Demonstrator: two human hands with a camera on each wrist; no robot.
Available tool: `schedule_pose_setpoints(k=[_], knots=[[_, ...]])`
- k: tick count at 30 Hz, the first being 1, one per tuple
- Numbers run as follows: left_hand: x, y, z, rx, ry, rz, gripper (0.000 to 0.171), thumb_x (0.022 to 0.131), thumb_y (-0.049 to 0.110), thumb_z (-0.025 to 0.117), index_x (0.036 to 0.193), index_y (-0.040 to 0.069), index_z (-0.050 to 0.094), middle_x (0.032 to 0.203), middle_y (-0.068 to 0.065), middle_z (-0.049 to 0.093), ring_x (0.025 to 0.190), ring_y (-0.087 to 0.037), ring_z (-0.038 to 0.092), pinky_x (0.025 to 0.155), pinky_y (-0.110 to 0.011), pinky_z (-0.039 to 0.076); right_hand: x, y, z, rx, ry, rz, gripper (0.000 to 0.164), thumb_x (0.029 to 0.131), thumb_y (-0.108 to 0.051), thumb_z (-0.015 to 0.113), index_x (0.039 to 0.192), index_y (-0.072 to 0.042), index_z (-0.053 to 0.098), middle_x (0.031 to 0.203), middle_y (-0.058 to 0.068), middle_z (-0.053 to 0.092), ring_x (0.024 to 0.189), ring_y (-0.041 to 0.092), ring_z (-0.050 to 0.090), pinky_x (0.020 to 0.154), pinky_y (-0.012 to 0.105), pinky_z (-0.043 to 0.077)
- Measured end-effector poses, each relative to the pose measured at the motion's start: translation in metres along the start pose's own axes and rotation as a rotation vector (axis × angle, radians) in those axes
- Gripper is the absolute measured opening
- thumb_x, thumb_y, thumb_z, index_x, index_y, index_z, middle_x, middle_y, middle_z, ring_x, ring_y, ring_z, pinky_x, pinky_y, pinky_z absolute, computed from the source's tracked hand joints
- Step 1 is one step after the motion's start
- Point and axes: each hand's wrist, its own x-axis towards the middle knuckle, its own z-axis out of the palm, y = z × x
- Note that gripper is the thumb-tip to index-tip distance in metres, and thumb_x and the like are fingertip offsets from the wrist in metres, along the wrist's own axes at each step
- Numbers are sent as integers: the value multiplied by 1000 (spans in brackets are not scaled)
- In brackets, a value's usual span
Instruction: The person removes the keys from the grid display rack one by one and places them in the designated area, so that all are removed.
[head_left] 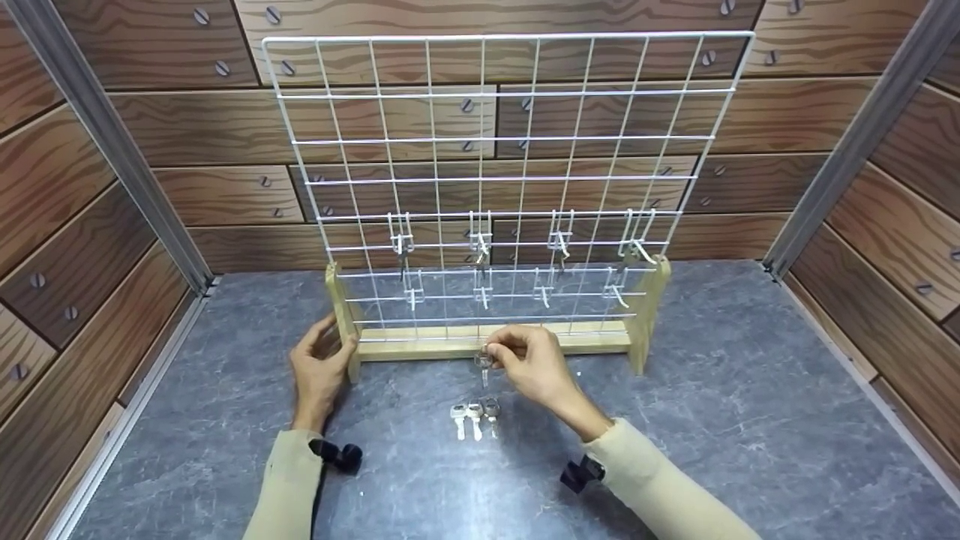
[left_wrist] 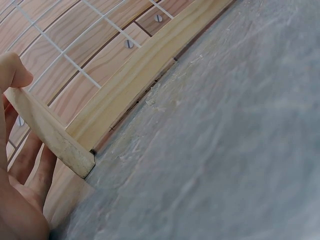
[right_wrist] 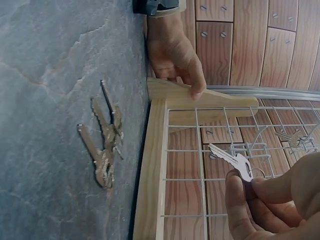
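My right hand pinches a silver key by its head between thumb and fingers, in front of the rack's wooden base bar. A small ring shows at the key's head in the right wrist view. On the grey table below it lie three more keys, side by side. My left hand grips the rack's left wooden leg, thumb on one side and fingers on the other. White hooks hang on the wire grid in two rows; keys hang from the upper row.
The right wooden leg stands at the far end of the base bar. Wood-patterned panels rise behind the rack and at both sides. Grey tabletop stretches out to the right of the rack.
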Motion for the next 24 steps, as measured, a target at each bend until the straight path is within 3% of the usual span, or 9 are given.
schedule_pose_setpoints(k=[9, 15, 20, 24], knots=[[0, 1, -1, 36, 8, -12, 46, 86, -13, 76, 132, -12, 68, 127, -39, 69, 101, -6, 74, 91, -19, 62, -5, 6, -6, 11, 25, 71, 7, 96, 8, 70, 99, 8, 76, 92, 21, 79, 78, 25, 75, 75, 28, 67], [0, 0, 0, 18, 3, -6, 46, 86, -13, 76, 132, -12, 67, 127, -39, 68, 100, -7, 74, 89, -20, 63, -9, 14, -10, 6, 18, 65, 6, 95, 8, 70, 98, 9, 75, 92, 24, 78, 76, 27, 75, 73, 29, 67], [0, -2, -1, 21, 3, -10, 47, 87, -13, 76, 132, -12, 67, 128, -39, 68, 99, -8, 75, 89, -21, 63, -12, 22, -13, 5, -9, 73, 6, 95, 6, 71, 98, 9, 74, 92, 24, 77, 76, 31, 75, 73, 37, 68], [1, -1, 0, 16, 1, -11, 46, 86, -13, 76, 132, -12, 67, 128, -40, 67, 98, -8, 75, 89, -21, 63, -13, 30, -15, 5, -28, 50, 6, 94, 6, 70, 97, 10, 74, 91, 23, 77, 76, 28, 75, 74, 30, 68]])
